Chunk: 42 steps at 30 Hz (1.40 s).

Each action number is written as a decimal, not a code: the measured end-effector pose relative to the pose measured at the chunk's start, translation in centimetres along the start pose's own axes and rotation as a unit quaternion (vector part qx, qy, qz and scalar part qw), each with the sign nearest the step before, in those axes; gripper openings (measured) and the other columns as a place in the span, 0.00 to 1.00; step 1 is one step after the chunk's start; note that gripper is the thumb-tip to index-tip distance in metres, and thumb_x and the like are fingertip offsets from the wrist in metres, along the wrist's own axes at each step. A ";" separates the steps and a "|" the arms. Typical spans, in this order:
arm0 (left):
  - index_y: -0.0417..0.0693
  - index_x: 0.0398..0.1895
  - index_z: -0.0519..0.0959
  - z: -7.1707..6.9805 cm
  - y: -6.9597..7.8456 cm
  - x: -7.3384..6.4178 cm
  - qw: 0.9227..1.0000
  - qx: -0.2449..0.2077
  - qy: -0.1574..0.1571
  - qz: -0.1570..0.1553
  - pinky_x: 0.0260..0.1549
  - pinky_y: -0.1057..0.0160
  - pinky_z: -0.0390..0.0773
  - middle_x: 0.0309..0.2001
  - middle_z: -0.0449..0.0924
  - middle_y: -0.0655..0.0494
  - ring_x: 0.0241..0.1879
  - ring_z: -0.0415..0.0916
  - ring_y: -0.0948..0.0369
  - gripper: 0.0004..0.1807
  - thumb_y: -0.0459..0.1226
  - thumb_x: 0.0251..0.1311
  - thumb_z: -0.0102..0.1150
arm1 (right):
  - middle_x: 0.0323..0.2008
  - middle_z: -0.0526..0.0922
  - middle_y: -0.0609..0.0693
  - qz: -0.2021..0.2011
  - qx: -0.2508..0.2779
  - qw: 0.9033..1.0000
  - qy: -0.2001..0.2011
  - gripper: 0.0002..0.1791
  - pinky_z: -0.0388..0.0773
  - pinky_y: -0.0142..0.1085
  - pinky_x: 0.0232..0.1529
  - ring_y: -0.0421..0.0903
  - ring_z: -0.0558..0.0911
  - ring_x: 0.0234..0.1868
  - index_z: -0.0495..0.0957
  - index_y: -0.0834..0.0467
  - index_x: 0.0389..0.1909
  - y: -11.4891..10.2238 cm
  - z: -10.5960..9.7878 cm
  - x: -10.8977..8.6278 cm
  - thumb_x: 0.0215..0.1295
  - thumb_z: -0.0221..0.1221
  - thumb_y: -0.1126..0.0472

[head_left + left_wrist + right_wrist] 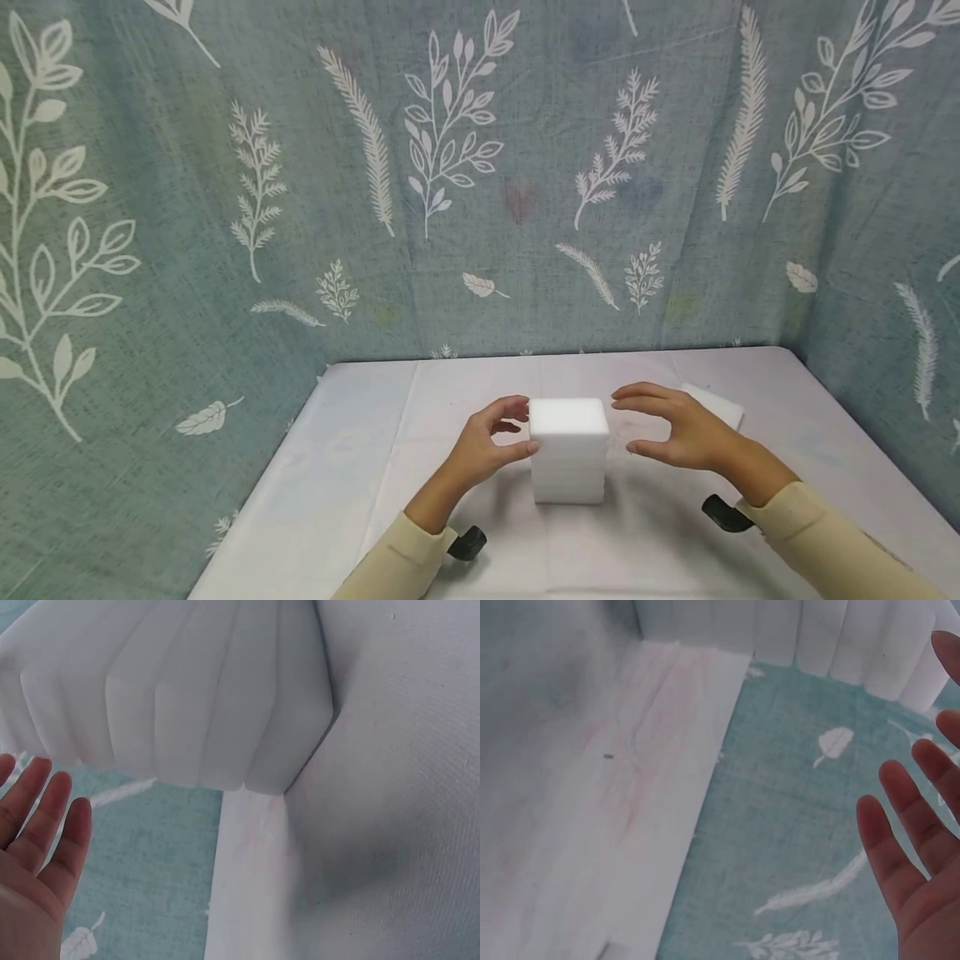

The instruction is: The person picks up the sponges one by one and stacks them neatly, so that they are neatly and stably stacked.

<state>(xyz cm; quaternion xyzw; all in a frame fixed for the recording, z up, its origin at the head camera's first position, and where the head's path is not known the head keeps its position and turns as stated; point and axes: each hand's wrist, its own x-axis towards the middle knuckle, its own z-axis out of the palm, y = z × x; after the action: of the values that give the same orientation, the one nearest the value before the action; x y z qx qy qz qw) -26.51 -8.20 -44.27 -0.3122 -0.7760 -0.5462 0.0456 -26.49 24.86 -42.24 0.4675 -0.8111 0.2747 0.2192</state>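
Observation:
A neat stack of white foam slabs (568, 467), like melamine sponges, stands upright on the table in the head view. My left hand (480, 450) is at the stack's upper left side, with thumb and fingers spread apart. Its thumb tip is at the stack's edge; whether it touches, I cannot tell. To the right of the stack, my right hand (678, 429) hovers with a gap between it and the slabs, holding nothing. Several layers of the stack (217, 697) fill the top of the left wrist view, above the left fingers (71, 847).
One more white slab (722, 407) lies flat behind the right hand, partly hidden by it. A white cloth covers the table (360, 450). Green leaf-patterned fabric (480, 250) hangs behind it and along both sides. Dark wrist straps (726, 513) show below the sleeves.

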 end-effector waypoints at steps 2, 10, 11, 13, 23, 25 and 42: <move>0.41 0.63 0.71 0.1 -1.0 0.0 1.000 0.000 0.000 -0.005 0.53 0.47 0.75 0.52 0.78 0.50 0.54 0.74 0.51 0.34 0.36 0.53 0.73 | 0.57 0.76 0.47 0.007 -0.008 1.000 0.002 0.33 0.68 0.26 0.57 0.49 0.77 0.56 0.78 0.53 0.57 0.2 -0.1 -0.4 0.46 0.75 0.64; 0.50 0.62 0.73 0.2 -2.4 0.2 1.000 0.010 0.008 0.005 0.51 0.56 0.77 0.51 0.78 0.60 0.52 0.75 0.60 0.32 0.42 0.53 0.72 | 0.55 0.78 0.47 0.068 -0.053 0.996 -0.010 0.29 0.78 0.41 0.51 0.48 0.77 0.55 0.80 0.54 0.54 1.7 -0.5 -2.4 0.47 0.75 0.62; 0.51 0.62 0.73 0.2 -2.3 0.2 1.000 0.012 0.008 0.006 0.51 0.56 0.77 0.50 0.79 0.60 0.52 0.75 0.60 0.32 0.43 0.54 0.72 | 0.54 0.79 0.48 0.079 -0.056 0.995 -0.012 0.28 0.79 0.44 0.49 0.48 0.78 0.55 0.80 0.54 0.54 1.9 -0.5 -2.7 0.48 0.75 0.62; 0.52 0.62 0.73 0.3 -2.3 0.2 1.000 0.013 0.007 0.004 0.50 0.56 0.78 0.50 0.79 0.60 0.52 0.75 0.60 0.31 0.43 0.54 0.72 | 0.54 0.79 0.49 0.106 -0.061 0.992 -0.017 0.26 0.80 0.50 0.46 0.49 0.78 0.54 0.81 0.55 0.52 2.5 -0.6 -3.4 0.48 0.74 0.62; 0.45 0.64 0.70 0.0 -1.1 0.2 1.000 -0.002 -0.001 -0.013 0.53 0.46 0.75 0.52 0.78 0.49 0.53 0.75 0.51 0.34 0.34 0.53 0.72 | 0.54 0.79 0.53 0.230 -0.063 0.970 -0.050 0.21 0.79 0.54 0.47 0.58 0.76 0.56 0.81 0.58 0.51 5.4 -1.4 -6.4 0.54 0.71 0.63; 0.43 0.65 0.69 -0.1 -0.1 0.0 1.000 -0.004 -0.005 -0.017 0.53 0.43 0.74 0.52 0.78 0.47 0.53 0.75 0.49 0.34 0.33 0.53 0.71 | 0.54 0.79 0.54 0.241 -0.072 0.967 -0.046 0.21 0.76 0.56 0.49 0.59 0.76 0.56 0.82 0.59 0.51 6.0 -1.7 -7.0 0.54 0.71 0.63; 0.40 0.63 0.71 -0.4 1.8 -0.3 1.000 -0.012 -0.008 -0.006 0.52 0.42 0.74 0.51 0.78 0.46 0.53 0.75 0.46 0.31 0.34 0.55 0.70 | 0.52 0.78 0.61 0.254 -0.134 0.957 -0.035 0.19 0.71 0.61 0.51 0.63 0.75 0.53 0.82 0.63 0.47 8.1 -2.7 -9.5 0.53 0.71 0.62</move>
<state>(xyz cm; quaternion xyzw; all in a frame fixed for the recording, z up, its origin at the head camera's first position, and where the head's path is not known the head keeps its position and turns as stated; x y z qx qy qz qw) -25.40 -8.30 -42.79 -0.3126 -0.7712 -0.5536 0.0325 -28.95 36.02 -47.98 0.2217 -0.9398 0.1935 0.1739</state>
